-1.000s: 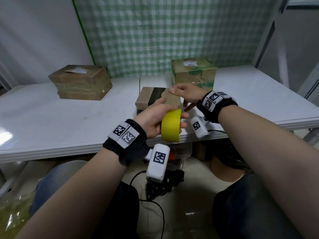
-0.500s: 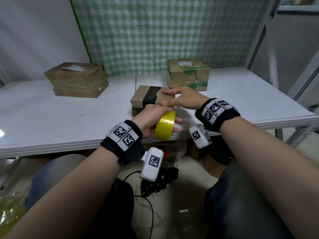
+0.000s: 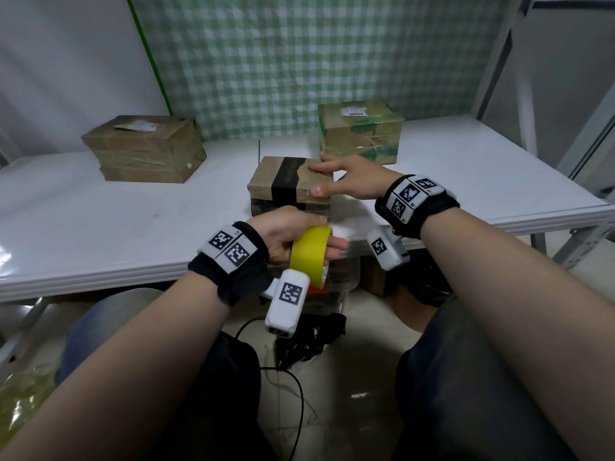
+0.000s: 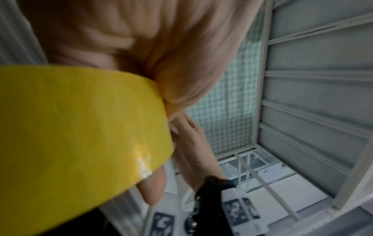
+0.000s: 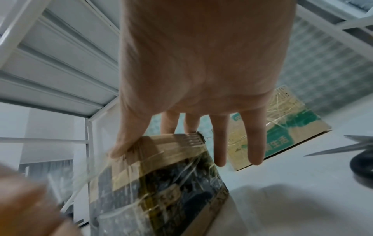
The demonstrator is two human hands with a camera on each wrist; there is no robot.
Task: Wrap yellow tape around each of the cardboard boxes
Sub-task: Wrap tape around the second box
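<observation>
three cardboard boxes (image 3: 289, 181), one yellow tape roll (image 3: 309, 254), two hands

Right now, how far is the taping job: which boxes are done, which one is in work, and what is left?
No box clearly shows a yellow wrap; the two back boxes show only clear-looking tape. In hand: the left hand grips the tape roll, a strip runs to the near box, and the right hand presses its top with straight fingers. Left: that wrap, likely then both back boxes.
</observation>
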